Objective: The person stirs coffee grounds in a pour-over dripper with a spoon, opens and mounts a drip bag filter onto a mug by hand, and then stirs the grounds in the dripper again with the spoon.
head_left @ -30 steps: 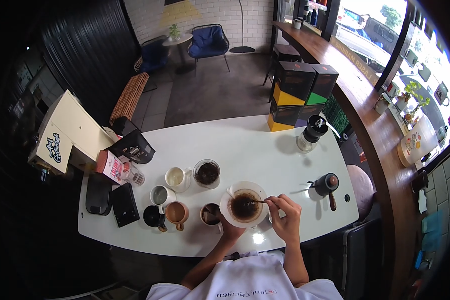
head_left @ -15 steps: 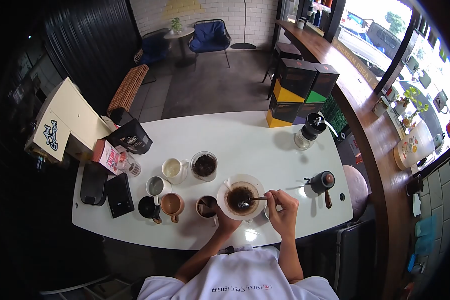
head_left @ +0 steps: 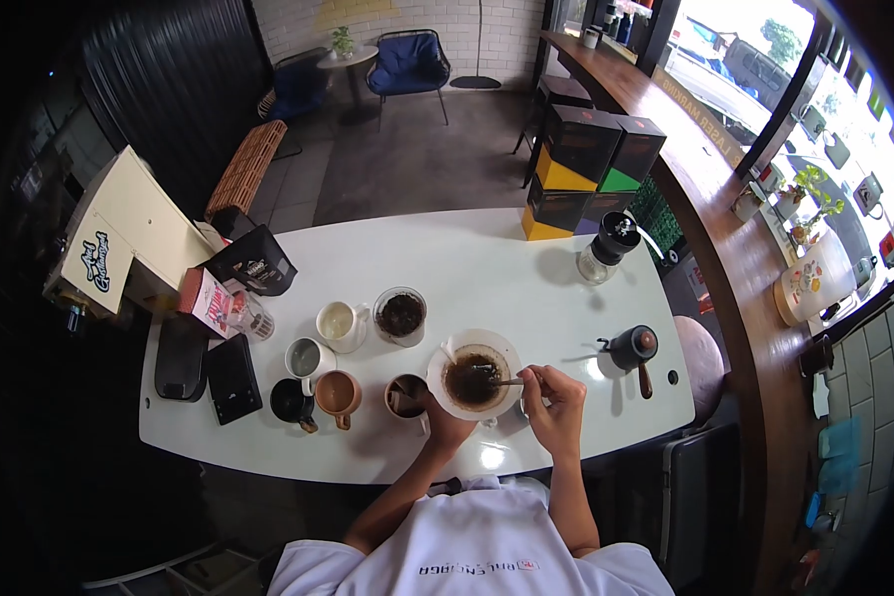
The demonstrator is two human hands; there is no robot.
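My right forearm reaches almost straight forward over the worktop (head_left: 487,268), the wrist bent inward. My right hand (head_left: 556,397) pinches a spoon (head_left: 509,382), its far end dipping into dark coffee (head_left: 469,377) inside a white funnel (head_left: 493,344) near the front edge. My left arm angles inward; my left hand (head_left: 450,425) sits at the funnel's near left side, between it and a cup (head_left: 404,385). Its fingers are mostly hidden, so I can't tell their grip.

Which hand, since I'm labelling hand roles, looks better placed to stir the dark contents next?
Likely the right hand: it pinches the stirrer, whose end reaches into the dark contents, while the left hand holds the white dripper.
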